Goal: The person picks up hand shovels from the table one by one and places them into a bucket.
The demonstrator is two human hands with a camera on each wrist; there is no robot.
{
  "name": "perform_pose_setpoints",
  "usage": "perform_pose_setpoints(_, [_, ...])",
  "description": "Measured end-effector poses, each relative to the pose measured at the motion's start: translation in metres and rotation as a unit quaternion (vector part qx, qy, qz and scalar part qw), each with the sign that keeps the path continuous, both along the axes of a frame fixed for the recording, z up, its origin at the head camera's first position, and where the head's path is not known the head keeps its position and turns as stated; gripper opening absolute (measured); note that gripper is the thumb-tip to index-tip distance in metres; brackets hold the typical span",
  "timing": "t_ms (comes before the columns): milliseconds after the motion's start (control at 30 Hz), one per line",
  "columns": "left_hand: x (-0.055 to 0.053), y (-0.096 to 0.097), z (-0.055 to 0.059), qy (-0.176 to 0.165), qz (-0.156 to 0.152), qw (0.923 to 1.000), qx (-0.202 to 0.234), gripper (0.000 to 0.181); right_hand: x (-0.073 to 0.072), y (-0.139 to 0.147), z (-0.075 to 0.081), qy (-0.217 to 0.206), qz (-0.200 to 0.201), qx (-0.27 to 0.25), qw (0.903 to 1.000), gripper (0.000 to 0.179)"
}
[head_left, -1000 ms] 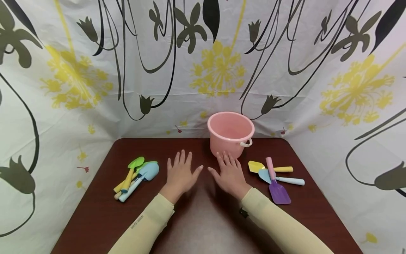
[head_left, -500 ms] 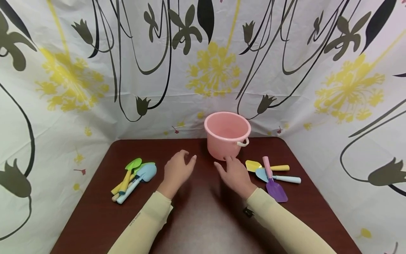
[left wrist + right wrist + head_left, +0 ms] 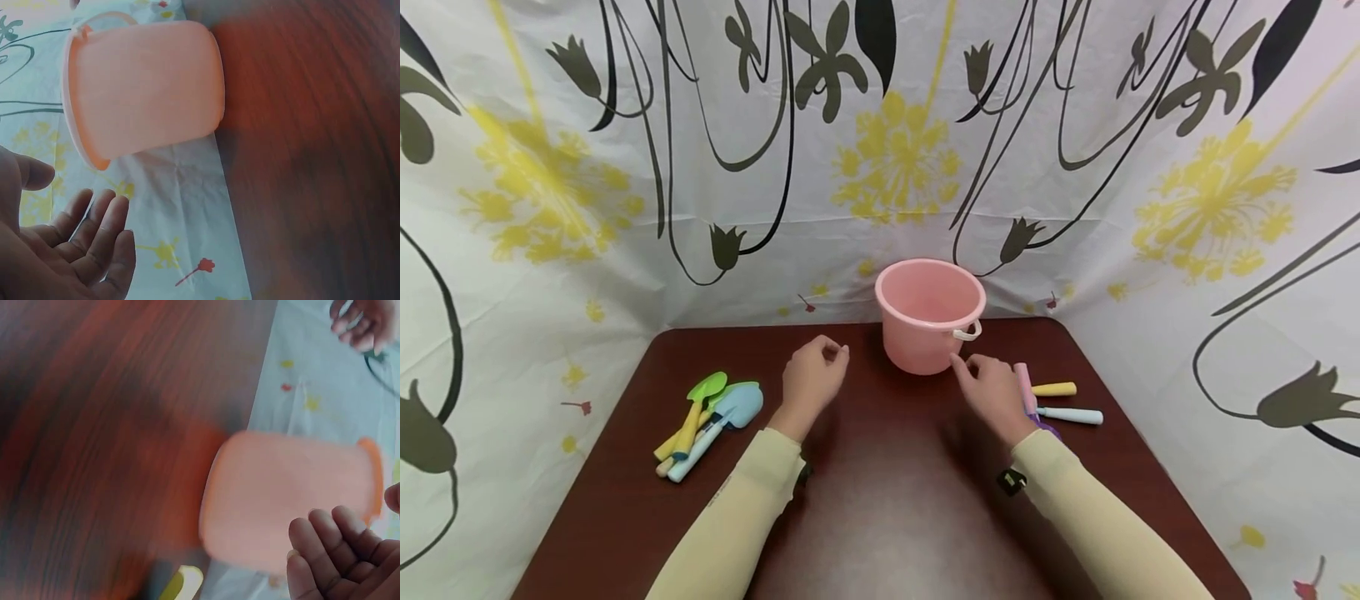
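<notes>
A pink bucket [image 3: 917, 342] with a white handle stands upright at the back of the table. To its left my left hand [image 3: 808, 385] hovers with loosely bent fingers, nothing in them; the left wrist view has the bucket [image 3: 144, 87] beyond this hand [image 3: 87, 256]. My right hand [image 3: 996, 398] is just in front of and right of the bucket, over the right group of toy shovels. Its fingers [image 3: 315, 544] are loosely bent and hold nothing. It hides most of that group: a pink handle [image 3: 1024, 383], a yellow handle [image 3: 1054, 389] and a pale blue handle [image 3: 1075, 416] show.
On the table's left side lies a pile of toy shovels, among them a green one [image 3: 708, 387] and a light blue one [image 3: 741, 406]. A flower-printed white cloth [image 3: 820, 242] surrounds the dark red-brown table [image 3: 865, 467] at the back and sides.
Both hands have gone from spread fingers to loosely bent ones. My right hand has moved right, from in front of the bucket to over the right-hand shovels. My left hand has risen slightly.
</notes>
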State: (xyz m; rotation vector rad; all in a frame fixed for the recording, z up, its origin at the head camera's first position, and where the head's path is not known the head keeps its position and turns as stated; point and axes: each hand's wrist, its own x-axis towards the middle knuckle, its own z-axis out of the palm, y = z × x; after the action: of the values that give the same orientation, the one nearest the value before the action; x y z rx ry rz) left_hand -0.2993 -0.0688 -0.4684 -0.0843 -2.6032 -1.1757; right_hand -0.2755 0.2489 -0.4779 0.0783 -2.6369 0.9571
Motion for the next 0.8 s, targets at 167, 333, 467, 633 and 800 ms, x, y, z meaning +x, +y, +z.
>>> perform_pose_setpoints(167, [-0.011,0.001,0.006,0.003,-0.012,0.9999,-0.010,0.030,-0.010,0.020,0.002,-0.021,-0.026,-0.025,0.9991,0.067])
perform_pose_setpoints(333, [-0.025,0.005,0.014,-0.010,-0.017,0.9998,0.003,0.031,-0.025,0.031,0.005,-0.054,-0.017,-0.109,0.9924,0.068])
perform_pose_setpoints(467, [-0.036,0.011,0.019,-0.003,-0.021,0.9998,-0.005,0.031,-0.039,0.036,0.007,-0.084,-0.015,-0.188,0.9785,0.072])
perform_pose_setpoints(633, [-0.054,0.021,0.028,-0.016,-0.024,0.9996,-0.007,0.031,-0.054,0.043,0.010,-0.089,-0.034,-0.237,0.9668,0.078])
perform_pose_setpoints(800, [-0.072,0.026,0.032,-0.044,-0.037,0.9973,0.045,0.033,-0.067,0.051,0.014,-0.068,-0.056,-0.247,0.9651,0.073])
